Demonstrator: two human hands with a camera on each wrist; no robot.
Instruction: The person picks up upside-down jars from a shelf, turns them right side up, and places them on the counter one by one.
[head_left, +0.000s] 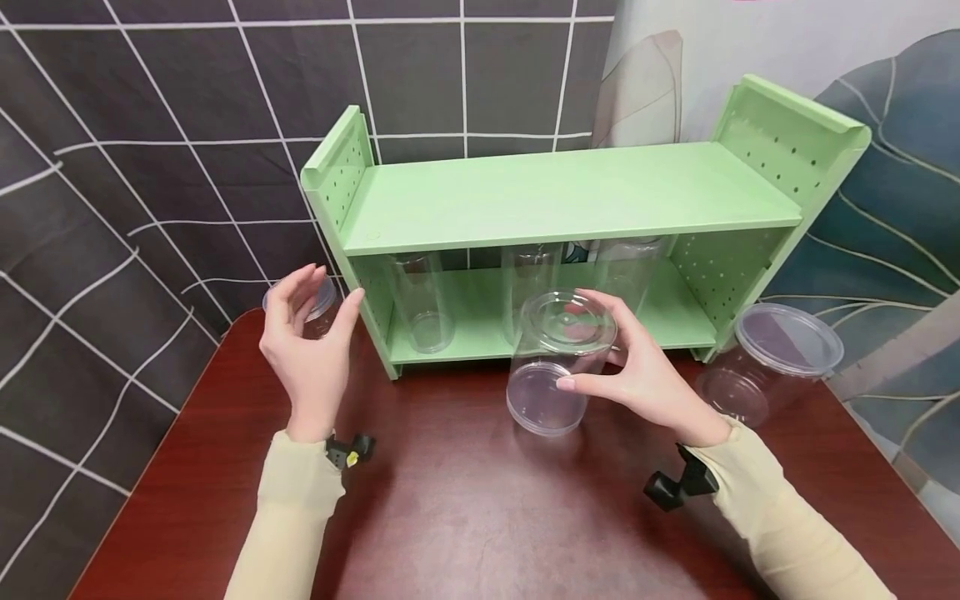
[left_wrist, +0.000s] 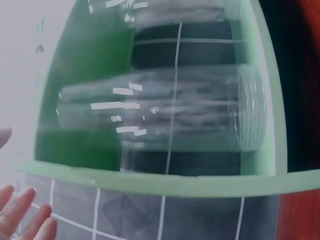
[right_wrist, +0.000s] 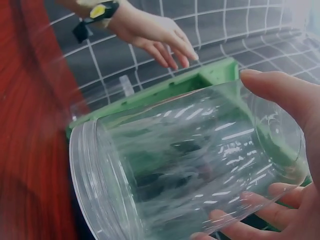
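My right hand (head_left: 637, 379) grips a clear plastic jar (head_left: 551, 400) in front of the shelf, thumb on the near side and fingers round the far side. The jar is upside down, its wide ringed mouth (right_wrist: 92, 180) toward the red table and its base up. My left hand (head_left: 311, 350) is raised by the shelf's left end, thumb and fingers spread with nothing between them. Behind it, partly hidden, is a lidded clear jar (head_left: 324, 300). Clear jars stand on the lower board of the green shelf (head_left: 570, 196), one at left (head_left: 423, 308), one mid-shelf (head_left: 525, 279) and one at right (head_left: 630, 267).
A large clear jar with a greyish lid (head_left: 791, 337) stands on the red table (head_left: 480, 517), right of the shelf. Dark cloth with a white grid (head_left: 412, 75) hangs behind and to the left. A patterned blue-grey surface (head_left: 892, 208) lies to the right.
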